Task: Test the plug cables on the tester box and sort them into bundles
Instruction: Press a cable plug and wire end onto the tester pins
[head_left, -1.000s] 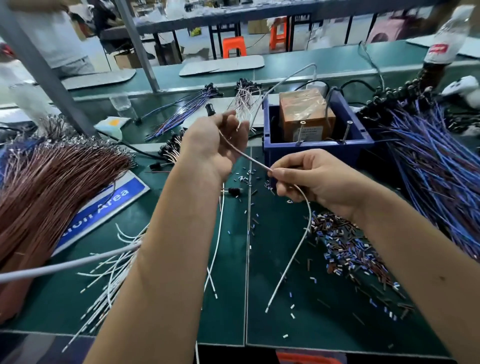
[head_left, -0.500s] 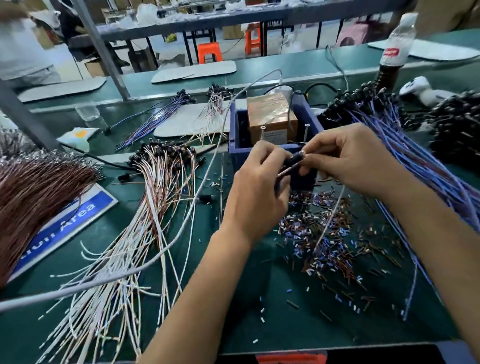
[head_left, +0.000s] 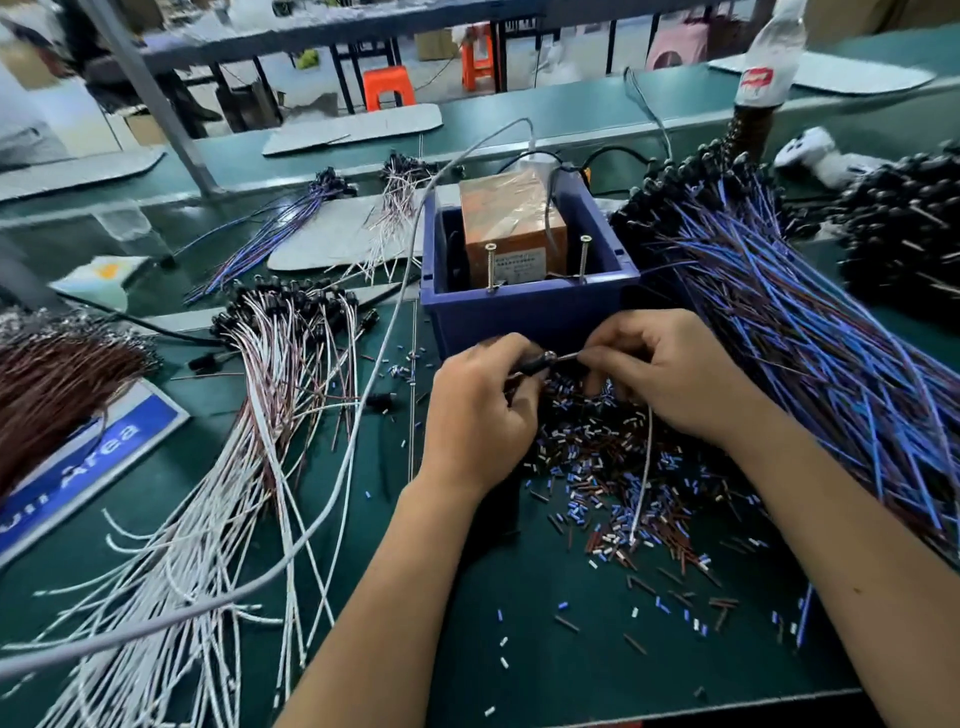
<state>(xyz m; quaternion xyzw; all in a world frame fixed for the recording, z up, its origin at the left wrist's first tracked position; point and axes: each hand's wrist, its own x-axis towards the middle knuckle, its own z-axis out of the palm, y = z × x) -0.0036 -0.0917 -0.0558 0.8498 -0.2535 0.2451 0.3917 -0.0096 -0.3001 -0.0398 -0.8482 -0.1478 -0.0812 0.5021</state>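
Two hands closed on one plug cable at frame centre.
Left hand (head_left: 480, 410) and right hand (head_left: 660, 374) have been brought down from mid-air to the tester box (head_left: 524, 312); plug cable (head_left: 540, 361) is pinched by both, so testing is judged imminent.

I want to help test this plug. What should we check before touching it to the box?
1. Plug held in left hand: ok.
2. Right hand fingers on the plug's metal tip: ok.
3. White wire hangs free over the scraps: ok.
4. Both screws on the blue box uncovered: ok.
5. Plug touching a screw: not ok, apart.
6. Tester powered: cannot tell.
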